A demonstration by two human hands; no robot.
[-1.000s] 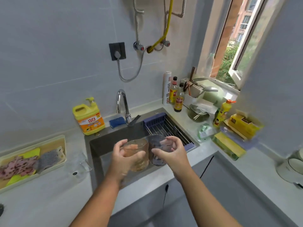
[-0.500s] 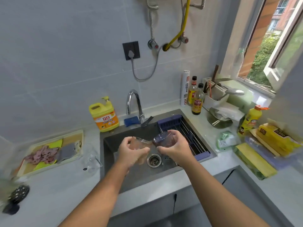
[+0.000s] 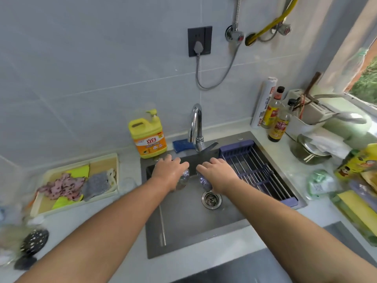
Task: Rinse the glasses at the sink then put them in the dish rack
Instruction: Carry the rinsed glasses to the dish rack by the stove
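One glass [image 3: 183, 179] is gripped from above by the left hand [image 3: 169, 170], over the sink [image 3: 183, 227] in front of the faucet [image 3: 196, 123]. Just beside it, a second glass [image 3: 204, 182] is gripped likewise by the right hand [image 3: 218, 173]. The dish rack [image 3: 256, 170] spans the sink's right edge.

A person's two arms, seen from above by the wearer. The left forearm [image 3: 114, 217] and right forearm [image 3: 285, 221] are bare right to the near edge of the view. The left hand [image 3: 169, 170] and right hand [image 3: 219, 172] are bare too. The back of the left hand has a faint wet sheen.
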